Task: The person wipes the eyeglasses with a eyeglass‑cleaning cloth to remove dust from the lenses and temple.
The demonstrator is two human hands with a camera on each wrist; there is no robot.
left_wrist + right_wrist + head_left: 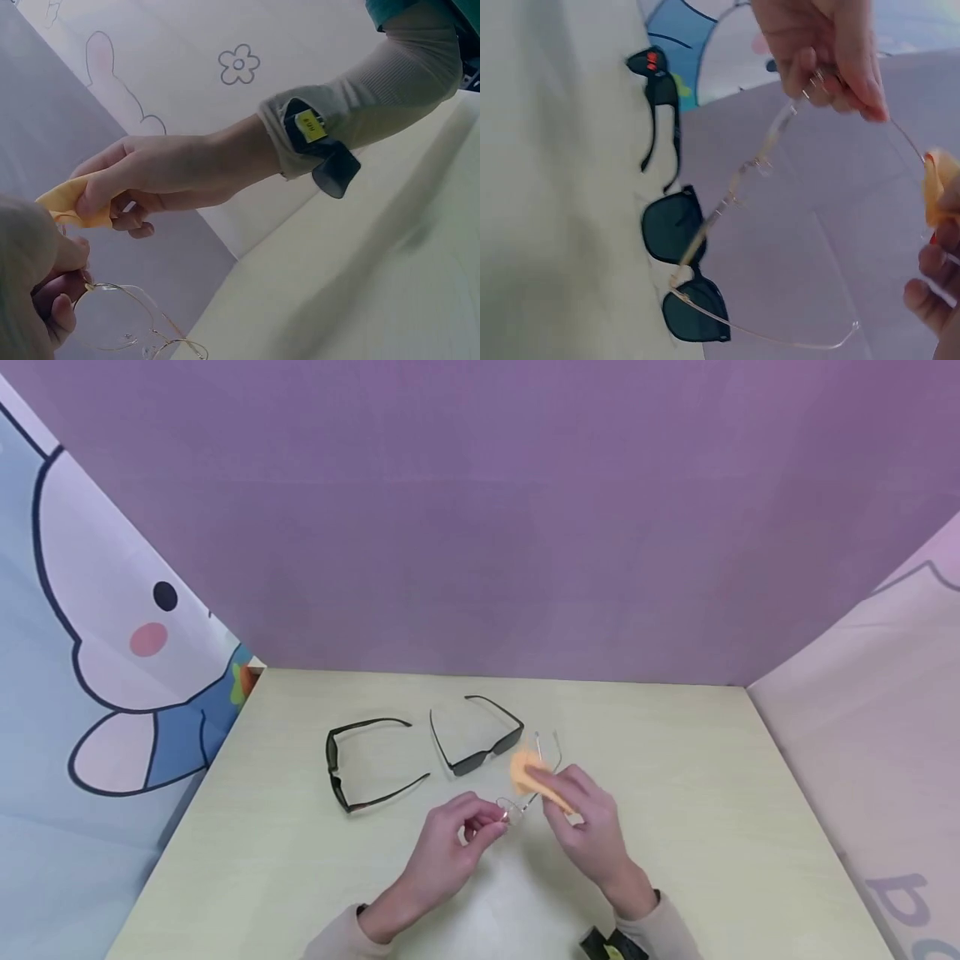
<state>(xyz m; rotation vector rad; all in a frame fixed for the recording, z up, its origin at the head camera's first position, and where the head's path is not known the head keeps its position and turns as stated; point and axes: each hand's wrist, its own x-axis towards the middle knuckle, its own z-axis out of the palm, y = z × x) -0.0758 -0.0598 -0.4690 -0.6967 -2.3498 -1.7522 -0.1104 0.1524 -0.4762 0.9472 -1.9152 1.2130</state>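
Near the middle of the table, my left hand (448,850) pinches thin gold-rimmed eyeglasses (695,244) by one end of the front frame. An orange cloth (527,772) is held between the thumb and fingers of my right hand (592,837). In the right wrist view, one temple arm runs from the left fingers to the cloth (934,191), and its far part is hidden there. The other temple sticks out free. In the left wrist view, the glasses hang below the left fingers, and the cloth (75,201) is pinched above them.
Two pairs of dark sunglasses lie unfolded on the pale table (712,827): one pair (471,763) just beyond my hands, another pair (333,760) to the left. A purple partition (495,527) stands along the back edge. Printed fabric hangs at both sides.
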